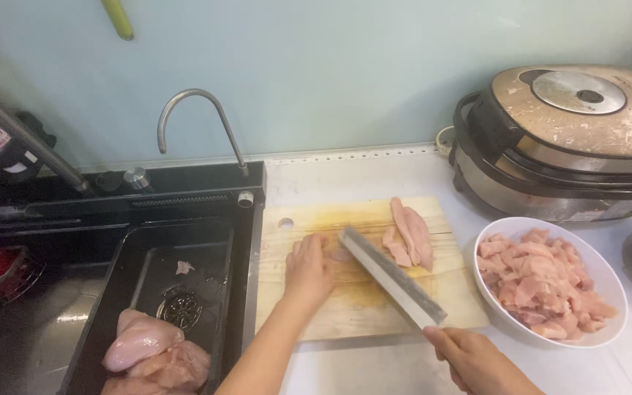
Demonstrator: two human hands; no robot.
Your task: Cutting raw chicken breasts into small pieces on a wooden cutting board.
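— Chicken piece (341,255) under the fingers: where exactly does it lie?

— On the wooden cutting board (345,311), near its middle, pale pink and mostly covered by the left hand (307,269). That hand lies flat on it, fingers together and pressing down, not curled around anything.

— And the other hand?

— The right hand (477,360) sits at the bottom edge, fingers wrapped tight around the handle of a cleaver (393,276). Its broad blade slants up and left across the board, the tip right beside the left fingertips.

— Anything else on the board?

— A few raw strips (409,235) lie toward the far right corner, apart from the blade.

— What's around it?

— A white bowl (603,272) of cut chicken stands just right of the board. Behind the bowl is a rice cooker (565,146). To the left is a black sink (184,249) with a curved tap (202,121), and whole chicken breasts (151,355) rest in its near corner.
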